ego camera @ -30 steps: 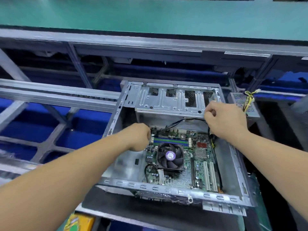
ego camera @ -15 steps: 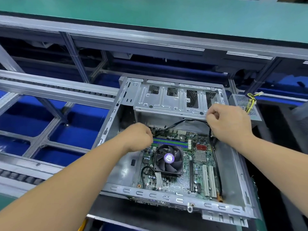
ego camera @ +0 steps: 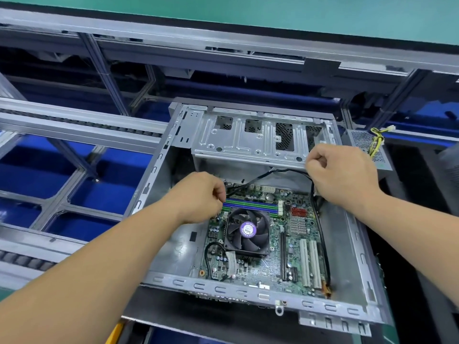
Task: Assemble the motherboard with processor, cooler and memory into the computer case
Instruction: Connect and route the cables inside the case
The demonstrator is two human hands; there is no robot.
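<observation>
Board's in: motherboard [ego camera: 263,247] sits flat on the case [ego camera: 357,254] floor, cooler [ego camera: 247,230] mid-board, memory [ego camera: 250,204] just behind it. I'd call this cable routing. My left hand [ego camera: 198,197] pinches the black cable [ego camera: 250,182] at the board's far-left corner; right hand [ego camera: 341,173] grips it by the drive cage [ego camera: 250,137]. Next, I reckon: seat the plug without tugging.

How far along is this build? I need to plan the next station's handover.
Done: the motherboard sits inside the case, with cooler mounted and memory slots in view behind it. In hand: left hand and right hand both pinch a black cable along the board's edge. Left: finishing that cable; whether screws are in, I cannot tell.
</observation>
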